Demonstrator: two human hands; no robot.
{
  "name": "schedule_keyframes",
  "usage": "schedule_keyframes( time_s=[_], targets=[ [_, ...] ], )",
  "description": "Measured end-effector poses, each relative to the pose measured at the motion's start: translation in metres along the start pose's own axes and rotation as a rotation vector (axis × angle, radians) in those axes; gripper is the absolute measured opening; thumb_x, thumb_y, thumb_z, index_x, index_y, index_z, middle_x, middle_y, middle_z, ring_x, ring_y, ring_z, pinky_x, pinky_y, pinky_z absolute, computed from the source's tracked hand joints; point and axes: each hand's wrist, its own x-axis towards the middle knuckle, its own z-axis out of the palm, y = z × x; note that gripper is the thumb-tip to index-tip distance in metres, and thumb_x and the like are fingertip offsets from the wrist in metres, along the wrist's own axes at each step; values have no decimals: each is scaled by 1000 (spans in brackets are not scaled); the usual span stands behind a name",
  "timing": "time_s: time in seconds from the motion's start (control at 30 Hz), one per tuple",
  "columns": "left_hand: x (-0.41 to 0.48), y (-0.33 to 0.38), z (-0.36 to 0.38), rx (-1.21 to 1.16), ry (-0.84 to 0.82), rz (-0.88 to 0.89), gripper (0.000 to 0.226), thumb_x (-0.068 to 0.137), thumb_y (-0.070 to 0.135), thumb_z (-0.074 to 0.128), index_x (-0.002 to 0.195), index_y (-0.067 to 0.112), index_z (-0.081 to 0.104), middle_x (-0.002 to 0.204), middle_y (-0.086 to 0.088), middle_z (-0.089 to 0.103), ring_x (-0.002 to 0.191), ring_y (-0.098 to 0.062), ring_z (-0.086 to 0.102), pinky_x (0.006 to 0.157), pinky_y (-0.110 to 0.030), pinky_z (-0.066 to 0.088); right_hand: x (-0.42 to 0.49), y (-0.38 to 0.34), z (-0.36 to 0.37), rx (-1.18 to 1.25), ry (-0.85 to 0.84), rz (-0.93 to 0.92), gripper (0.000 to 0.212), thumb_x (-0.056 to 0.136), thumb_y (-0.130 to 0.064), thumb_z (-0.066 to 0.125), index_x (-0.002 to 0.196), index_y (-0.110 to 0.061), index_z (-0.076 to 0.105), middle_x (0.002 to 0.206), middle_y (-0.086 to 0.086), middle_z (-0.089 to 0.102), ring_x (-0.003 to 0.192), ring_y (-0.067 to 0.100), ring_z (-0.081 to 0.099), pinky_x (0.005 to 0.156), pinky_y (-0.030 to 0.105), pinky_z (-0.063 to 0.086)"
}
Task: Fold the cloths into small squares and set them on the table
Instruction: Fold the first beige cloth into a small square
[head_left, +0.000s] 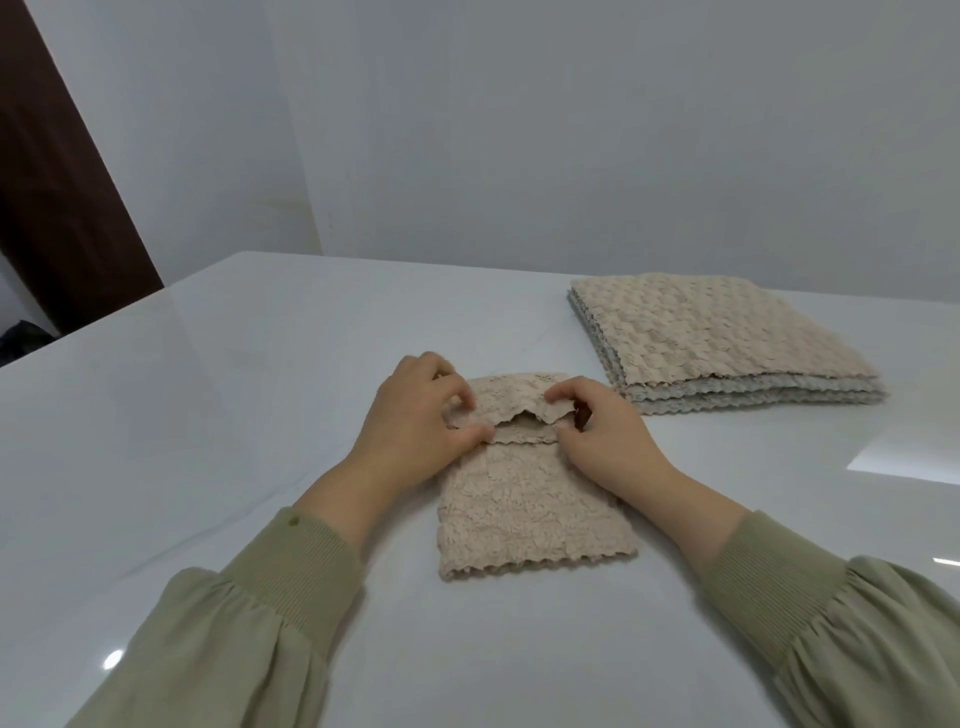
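Observation:
A beige fluffy cloth (530, 514) lies as a narrow strip on the white table (218, 415), its scalloped near edge towards me. Its far end is lifted and turned over towards me. My left hand (415, 415) pinches the left corner of that lifted edge between thumb and fingers. My right hand (597, 426) pinches the right corner the same way. Both hands sit at the far half of the cloth, a short gap apart.
A stack of several unfolded beige and grey cloths (727, 343) lies flat at the back right of the table. A grey wall stands behind the table, and a dark brown door (57, 197) is at the far left.

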Motion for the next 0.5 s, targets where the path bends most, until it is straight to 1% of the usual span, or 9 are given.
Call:
schedule_keyframes(
  time_s=[0.03,0.07,0.13,0.2,0.27,0.37,0.5],
  targets=[
    [0,3,4,9,21,75,31,73,49,72,90,25,65,97,13,52,96,-8,42,84,-23,36,0,1,1,-15,15,-7,32,81,-5,54,106,-25,60,97,-12,57,91,7,52,74,17,37],
    [1,7,7,17,32,117,33,74,49,72,93,23,66,97,11,56,97,-10,45,84,-24,37,0,1,1,-22,41,-12,28,82,-7,56,103,-25,61,90,-15,57,86,6,52,70,15,37],
    [3,16,14,33,38,138,32,78,46,69,99,22,66,96,9,62,95,-12,50,79,-24,38,0,1,0,-42,109,-28,20,84,-11,59,100,-23,64,81,-17,57,79,6,52,69,16,39],
    [4,23,20,58,48,134,28,82,44,65,101,24,65,97,9,64,94,-11,53,75,-24,39,1,1,-1,-61,166,-45,17,87,-14,59,101,-19,67,86,-10,60,81,9,54,76,21,41],
    [4,25,24,70,45,114,23,85,40,62,102,25,65,97,10,65,93,-10,55,74,-24,40,1,3,-1,-67,177,-40,17,90,-15,55,101,-17,68,94,-3,60,82,12,53,78,24,39],
    [2,25,25,53,49,66,16,88,33,59,97,23,67,95,10,67,93,-10,58,76,-27,44,1,7,-1,-103,191,-41,16,90,-15,57,96,-14,72,94,0,57,83,14,51,75,23,36],
    [-1,26,26,85,55,65,10,88,26,58,91,20,66,93,9,67,91,-12,59,69,-24,38,-4,6,-5,-83,374,-144,8,85,-13,66,87,-9,73,89,-1,53,91,17,51,78,20,33]
  ],
)
